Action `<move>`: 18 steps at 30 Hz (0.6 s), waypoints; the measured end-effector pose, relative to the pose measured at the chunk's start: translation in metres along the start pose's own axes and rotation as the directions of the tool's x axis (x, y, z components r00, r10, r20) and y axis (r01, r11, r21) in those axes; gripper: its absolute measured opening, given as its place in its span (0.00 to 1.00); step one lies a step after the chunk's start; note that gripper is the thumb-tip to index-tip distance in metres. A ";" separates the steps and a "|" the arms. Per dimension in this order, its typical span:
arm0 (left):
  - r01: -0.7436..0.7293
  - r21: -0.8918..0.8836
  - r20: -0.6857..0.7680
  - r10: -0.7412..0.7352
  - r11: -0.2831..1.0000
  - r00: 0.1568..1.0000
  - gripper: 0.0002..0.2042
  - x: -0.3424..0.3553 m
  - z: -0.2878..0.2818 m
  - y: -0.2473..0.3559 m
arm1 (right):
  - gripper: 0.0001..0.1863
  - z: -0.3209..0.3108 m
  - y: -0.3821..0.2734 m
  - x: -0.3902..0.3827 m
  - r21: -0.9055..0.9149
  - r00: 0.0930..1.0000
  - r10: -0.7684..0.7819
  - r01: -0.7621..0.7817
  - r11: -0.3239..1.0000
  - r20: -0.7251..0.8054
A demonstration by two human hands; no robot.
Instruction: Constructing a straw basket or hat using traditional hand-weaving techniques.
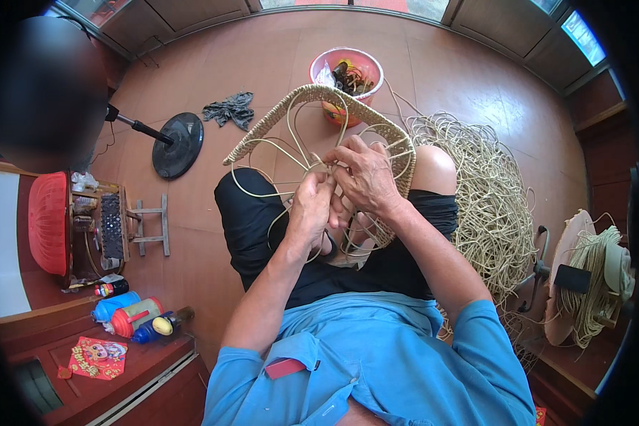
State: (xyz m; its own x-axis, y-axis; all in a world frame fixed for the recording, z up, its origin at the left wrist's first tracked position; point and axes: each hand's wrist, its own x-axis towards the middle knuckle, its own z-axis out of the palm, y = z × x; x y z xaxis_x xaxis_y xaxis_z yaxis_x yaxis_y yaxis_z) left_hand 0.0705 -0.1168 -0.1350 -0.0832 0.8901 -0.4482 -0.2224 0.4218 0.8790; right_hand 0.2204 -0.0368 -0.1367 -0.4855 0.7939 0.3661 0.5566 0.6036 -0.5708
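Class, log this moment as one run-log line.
left hand: pinching cane strands | right hand: gripping woven basket frame | loose cane pile: at person's right | red bucket: beyond

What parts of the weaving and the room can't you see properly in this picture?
Head view only:
- Where the left hand and right hand pinch the strands: the fingers overlap, so the grip is hidden.
- Lower part of the woven cane frame: behind both hands.
- What lies in the red bucket: too small to tell.
- Upper left corner: blurred out.
- Cane coil at right: cut by the dark rim.
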 end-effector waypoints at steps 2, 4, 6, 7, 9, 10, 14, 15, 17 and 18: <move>0.022 0.009 -0.046 -0.022 1.000 0.999 0.15 -0.005 0.000 -0.001 | 0.11 0.000 0.002 0.000 -0.021 1.000 -0.024 0.024 0.999 -0.008; -0.084 -0.052 -0.146 0.076 0.995 0.986 0.17 -0.017 -0.006 -0.002 | 0.10 0.000 0.003 -0.001 -0.011 1.000 -0.020 0.020 1.000 -0.002; -0.157 -0.048 -0.147 0.148 0.986 0.978 0.19 -0.030 -0.009 -0.004 | 0.10 0.001 0.003 -0.002 -0.002 1.000 -0.014 0.014 1.000 0.003; -0.179 -0.060 -0.141 0.169 0.982 0.976 0.18 -0.035 -0.010 -0.004 | 0.10 0.001 0.002 -0.003 -0.008 1.000 -0.018 0.018 1.000 -0.014; -0.200 -0.080 -0.100 0.192 0.977 0.976 0.20 -0.047 -0.015 -0.001 | 0.09 0.002 0.000 -0.003 -0.012 0.999 -0.025 0.024 1.000 -0.033; -0.199 -0.079 -0.098 0.191 0.977 0.977 0.20 -0.052 -0.018 0.001 | 0.09 0.002 -0.002 -0.004 -0.012 0.999 -0.019 0.019 1.000 -0.042; -0.268 -0.073 -0.076 0.262 0.961 0.962 0.20 -0.072 -0.025 0.014 | 0.09 0.000 -0.004 -0.004 0.023 0.999 -0.016 0.017 1.000 -0.036; -0.276 -0.058 -0.077 0.272 0.959 0.959 0.20 -0.079 -0.028 0.018 | 0.09 0.000 -0.005 -0.004 0.019 0.999 -0.016 0.017 1.000 -0.042; -0.343 -0.044 -0.074 0.339 0.938 0.938 0.19 -0.091 -0.038 0.031 | 0.10 0.001 -0.004 -0.003 0.048 0.999 0.037 -0.036 0.998 -0.014; -0.378 -0.078 -0.071 0.373 0.922 0.925 0.17 -0.096 -0.047 0.041 | 0.10 0.002 -0.004 -0.003 0.045 0.999 0.029 -0.028 0.999 -0.032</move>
State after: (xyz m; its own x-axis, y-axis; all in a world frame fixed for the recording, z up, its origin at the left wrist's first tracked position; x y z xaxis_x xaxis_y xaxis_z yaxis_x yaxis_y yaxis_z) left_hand 0.0238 -0.1931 -0.0633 -0.2293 0.9684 -0.0979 -0.2494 0.0387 0.9676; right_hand 0.2178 -0.0419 -0.1371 -0.4469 0.8131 0.3729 0.5392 0.5775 -0.6131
